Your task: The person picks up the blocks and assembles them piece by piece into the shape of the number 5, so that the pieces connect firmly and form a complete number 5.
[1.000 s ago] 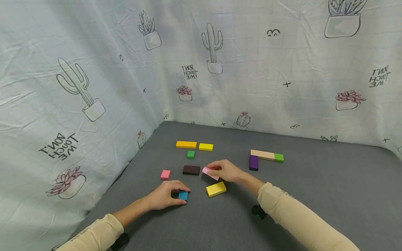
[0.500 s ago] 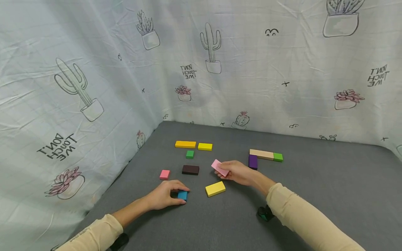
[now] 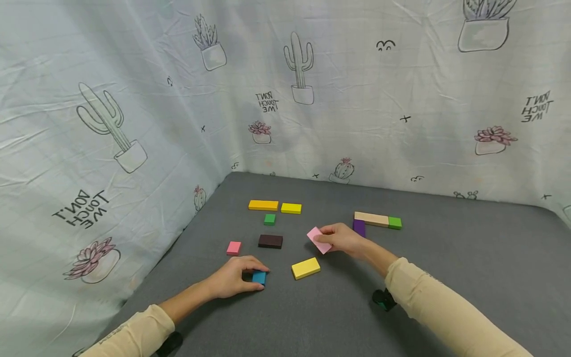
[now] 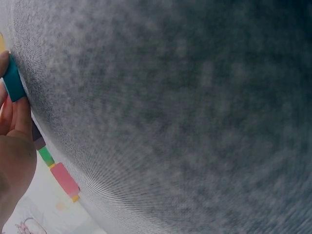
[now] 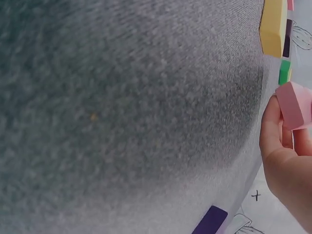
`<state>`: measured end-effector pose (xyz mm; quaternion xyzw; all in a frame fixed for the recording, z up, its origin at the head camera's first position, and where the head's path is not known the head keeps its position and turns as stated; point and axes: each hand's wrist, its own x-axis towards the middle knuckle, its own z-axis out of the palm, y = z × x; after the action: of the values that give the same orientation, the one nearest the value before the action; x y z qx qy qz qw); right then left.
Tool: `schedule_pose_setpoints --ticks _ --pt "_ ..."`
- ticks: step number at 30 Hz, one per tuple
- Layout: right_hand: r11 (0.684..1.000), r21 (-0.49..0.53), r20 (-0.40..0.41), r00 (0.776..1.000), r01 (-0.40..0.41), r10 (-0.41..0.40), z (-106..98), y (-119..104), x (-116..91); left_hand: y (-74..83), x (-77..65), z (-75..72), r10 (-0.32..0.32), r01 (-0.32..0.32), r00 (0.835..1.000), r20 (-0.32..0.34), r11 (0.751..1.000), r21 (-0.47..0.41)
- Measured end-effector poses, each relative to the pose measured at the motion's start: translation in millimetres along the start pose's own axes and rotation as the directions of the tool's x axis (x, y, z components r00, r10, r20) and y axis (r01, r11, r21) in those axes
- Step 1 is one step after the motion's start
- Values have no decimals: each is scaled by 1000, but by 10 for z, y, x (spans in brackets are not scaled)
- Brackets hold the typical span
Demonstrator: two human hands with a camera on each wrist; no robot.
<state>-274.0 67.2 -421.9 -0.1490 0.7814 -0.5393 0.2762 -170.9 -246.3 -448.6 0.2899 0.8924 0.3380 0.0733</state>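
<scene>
My left hand [image 3: 234, 278] pinches a blue block [image 3: 259, 277] between thumb and fingers, low at the grey tabletop. In the left wrist view the same blue block [image 4: 13, 80] shows between the fingertips. A light pink block [image 3: 318, 240] is pinched in my right hand [image 3: 345, 239], tilted above the table; the right wrist view shows this pink block [image 5: 294, 106] off the surface. Nearest to both hands lies a yellow block [image 3: 306, 268], between them. Left of the pink block rests a dark brown block [image 3: 270, 241], and a coral pink block [image 3: 234, 248] lies just beyond the left hand.
Farther back are an orange-yellow block [image 3: 263, 205], a small yellow block [image 3: 291, 208] and a green block [image 3: 269, 219]. Beyond the right hand, a beige block [image 3: 371, 219], a light green block [image 3: 394, 223] and a purple block [image 3: 359, 228] lie together. A printed curtain [image 3: 348, 99] borders the table.
My right hand has moved to the right with the light pink block and turned it to a steeper tilt. My left hand stays in place on the blue block.
</scene>
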Motion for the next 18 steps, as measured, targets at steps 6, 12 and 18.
schedule_pose_setpoints --ticks 6,12,18 --pt "1000 6 -34 999 -10 11 -49 11 -35 7 -1 -6 5 -5 1000 2 1000 2" --pt "999 27 -74 996 -41 43 -126 38 -85 0 2 -5 0 0 1000 4 1000 -2" --pt "999 16 -113 993 -30 32 -214 56 -171 -4 7 -5 -3 3 1000 7 1000 -6"
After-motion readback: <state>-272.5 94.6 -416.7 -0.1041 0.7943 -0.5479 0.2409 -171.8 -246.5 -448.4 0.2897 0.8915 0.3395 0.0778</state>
